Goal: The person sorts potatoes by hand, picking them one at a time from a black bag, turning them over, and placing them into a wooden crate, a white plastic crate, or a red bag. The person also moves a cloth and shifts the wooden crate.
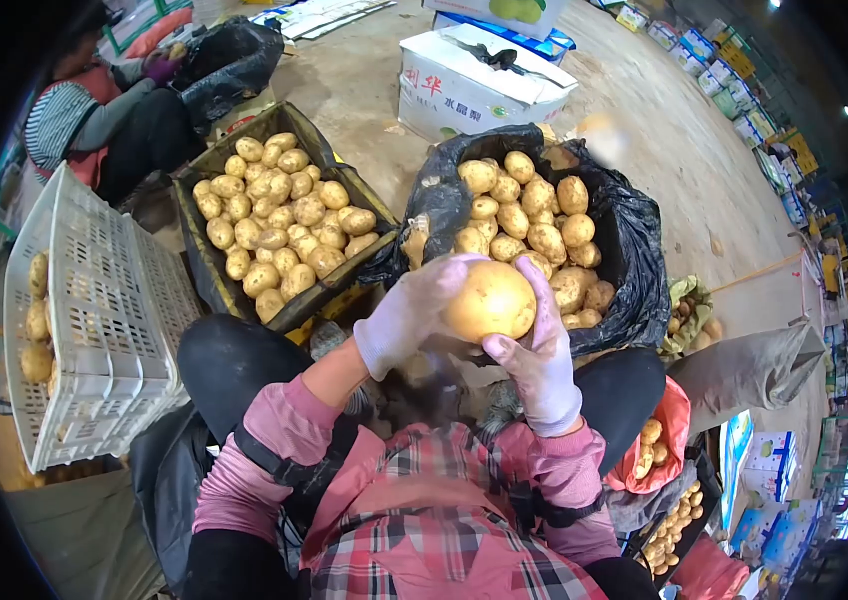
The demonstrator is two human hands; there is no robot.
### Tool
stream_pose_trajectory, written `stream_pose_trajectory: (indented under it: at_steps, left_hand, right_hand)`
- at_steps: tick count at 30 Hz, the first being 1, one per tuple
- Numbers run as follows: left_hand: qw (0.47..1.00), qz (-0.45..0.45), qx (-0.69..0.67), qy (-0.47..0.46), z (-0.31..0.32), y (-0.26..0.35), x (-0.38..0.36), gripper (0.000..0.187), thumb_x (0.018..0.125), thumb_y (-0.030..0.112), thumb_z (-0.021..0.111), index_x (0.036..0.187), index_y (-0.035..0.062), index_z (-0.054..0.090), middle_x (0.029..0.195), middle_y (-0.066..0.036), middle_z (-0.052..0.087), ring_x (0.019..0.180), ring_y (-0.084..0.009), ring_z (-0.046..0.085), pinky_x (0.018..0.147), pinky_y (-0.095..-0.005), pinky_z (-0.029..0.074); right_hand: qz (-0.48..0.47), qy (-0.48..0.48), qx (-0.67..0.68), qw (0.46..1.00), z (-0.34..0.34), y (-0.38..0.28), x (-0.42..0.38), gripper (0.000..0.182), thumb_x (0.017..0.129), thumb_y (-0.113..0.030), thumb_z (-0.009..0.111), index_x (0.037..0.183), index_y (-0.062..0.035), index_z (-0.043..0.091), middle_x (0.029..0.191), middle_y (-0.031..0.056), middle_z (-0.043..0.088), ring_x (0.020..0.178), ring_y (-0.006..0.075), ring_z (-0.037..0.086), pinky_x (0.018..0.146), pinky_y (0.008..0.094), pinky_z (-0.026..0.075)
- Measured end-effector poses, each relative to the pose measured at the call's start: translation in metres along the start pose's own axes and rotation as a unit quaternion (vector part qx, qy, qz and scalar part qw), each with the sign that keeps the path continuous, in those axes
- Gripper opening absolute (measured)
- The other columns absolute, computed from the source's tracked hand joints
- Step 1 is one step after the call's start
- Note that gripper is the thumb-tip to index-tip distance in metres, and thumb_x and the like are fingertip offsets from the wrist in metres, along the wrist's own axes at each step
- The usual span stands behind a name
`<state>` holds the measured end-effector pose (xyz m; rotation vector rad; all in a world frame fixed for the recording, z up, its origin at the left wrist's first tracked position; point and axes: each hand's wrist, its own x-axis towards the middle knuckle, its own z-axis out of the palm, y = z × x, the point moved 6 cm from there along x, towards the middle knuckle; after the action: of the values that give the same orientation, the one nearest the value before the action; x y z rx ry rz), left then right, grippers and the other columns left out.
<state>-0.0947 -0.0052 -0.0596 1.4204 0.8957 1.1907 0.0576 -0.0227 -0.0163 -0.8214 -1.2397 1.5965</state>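
A large yellow potato (491,302) is held up between my two gloved hands, in front of the boxes. My left hand (416,308) wraps the potato's left side. On its right side my right hand (540,355) has its thumb below and its fingers along the edge. Just beyond is a box lined with black plastic (641,255), holding many potatoes (512,220). To its left stands a dark-lined crate (192,235) full of smaller potatoes (284,215).
At the left stands a white plastic basket (109,320) with several potatoes. A white carton (479,85) is beyond the lined box. Another person (94,110) sits at the upper left. A red bag (679,415) with potatoes lies to the right of my knee.
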Motion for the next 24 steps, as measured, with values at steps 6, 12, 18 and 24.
stream_pose_trajectory:
  at_steps: [6, 12, 18, 24]
  left_hand:
    - [0.988, -0.076, -0.122, 0.057, -0.010, -0.008, -0.003, 0.046, 0.108, 0.034, 0.039, 0.130, -0.0014, 0.056, 0.118, -0.008, 0.066, 0.102, -0.0153, 0.066, 0.085, -0.0285, 0.054]
    - [0.974, -0.145, -0.086, 0.152, -0.017, 0.005, -0.012, 0.034, 0.104, 0.025, 0.050, 0.113, -0.0033, 0.066, 0.098, -0.007, 0.070, 0.079, -0.0102, 0.065, 0.070, -0.0231, 0.051]
    - [0.974, -0.152, -0.100, 0.136, -0.013, 0.027, -0.007, 0.028, 0.101, 0.020, 0.057, 0.114, -0.0030, 0.066, 0.103, -0.005, 0.069, 0.068, -0.0058, 0.059, 0.063, -0.0224, 0.050]
    - [0.998, -0.035, -0.032, 0.029, 0.006, 0.026, -0.007, 0.046, 0.098, 0.032, 0.061, 0.132, 0.0003, 0.057, 0.128, -0.007, 0.059, 0.102, -0.0103, 0.061, 0.075, -0.0238, 0.055]
  right_hand:
    - [-0.110, -0.014, -0.258, 0.960, -0.003, -0.010, 0.002, 0.077, 0.087, -0.023, 0.074, 0.148, 0.0016, 0.034, 0.142, 0.0157, 0.049, 0.129, 0.0225, 0.049, 0.107, 0.0327, 0.042]
    - [0.073, -0.033, 0.201, 0.976, -0.011, 0.022, 0.007, 0.063, 0.103, -0.040, 0.049, 0.150, -0.0035, 0.031, 0.140, 0.0175, 0.051, 0.122, 0.0334, 0.058, 0.095, 0.0482, 0.055]
    - [0.097, -0.018, 0.415, 0.904, -0.018, 0.038, -0.001, 0.060, 0.105, -0.041, 0.041, 0.152, -0.0070, 0.027, 0.143, 0.0197, 0.048, 0.121, 0.0387, 0.058, 0.093, 0.0539, 0.056]
    - [0.005, -0.023, 0.284, 0.959, -0.017, 0.019, 0.006, 0.073, 0.092, -0.032, 0.062, 0.151, -0.0020, 0.030, 0.146, 0.0175, 0.044, 0.134, 0.0320, 0.046, 0.112, 0.0455, 0.038]
